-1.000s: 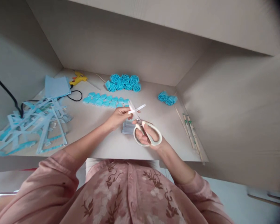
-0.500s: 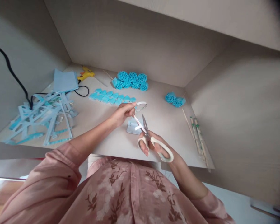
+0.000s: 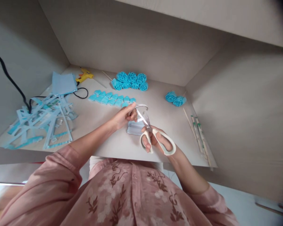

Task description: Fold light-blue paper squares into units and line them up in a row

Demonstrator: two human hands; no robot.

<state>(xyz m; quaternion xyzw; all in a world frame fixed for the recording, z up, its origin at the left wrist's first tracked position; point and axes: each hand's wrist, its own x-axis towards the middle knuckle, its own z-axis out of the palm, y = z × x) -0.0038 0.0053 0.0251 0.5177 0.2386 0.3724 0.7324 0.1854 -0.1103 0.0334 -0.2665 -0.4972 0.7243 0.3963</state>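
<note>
In my left hand (image 3: 124, 116) I hold a thin roll of white tape (image 3: 143, 106), pinched between thumb and fingers, with a short loose end hanging near the blades. My right hand (image 3: 155, 135) grips scissors (image 3: 165, 142) with cream handles; their blades are spread and point up and away from me, by the tape. Under the blades lies a small stack of pale blue pieces (image 3: 134, 128), partly covered by the hands and scissors. Just beyond my left hand, blue cut pieces (image 3: 110, 98) sit in overlapping rows.
Blue fabric roses (image 3: 132, 81) are grouped at the back, two more roses (image 3: 175, 99) at right. Thin sticks (image 3: 200, 138) lie near the right edge. At left are pale strip scraps (image 3: 44, 121), folded blue sheets (image 3: 64, 83), a yellow glue gun (image 3: 85, 75) and a black cable (image 3: 10, 78).
The scissors have moved up and closer to my left hand, their blades wider apart around the tape's loose end. My left hand still holds the roll.
</note>
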